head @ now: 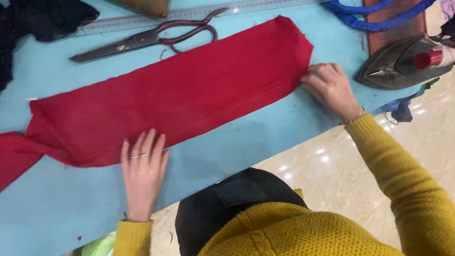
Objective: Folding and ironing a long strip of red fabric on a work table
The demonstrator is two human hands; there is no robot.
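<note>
Red cloth (174,97) lies flat on the worktop (41,218); left hand (143,172) presses it open-palmed, right hand (331,88) pinches its right corner, keeping it smooth.

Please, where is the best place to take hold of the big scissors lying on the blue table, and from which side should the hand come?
Probably at the red looped handles of the scissors, coming from above at their right end. The scissors lie flat and shut, blades pointing left, with the clear ruler just behind and the red fabric in front, so the loops offer the safest hold.
</note>
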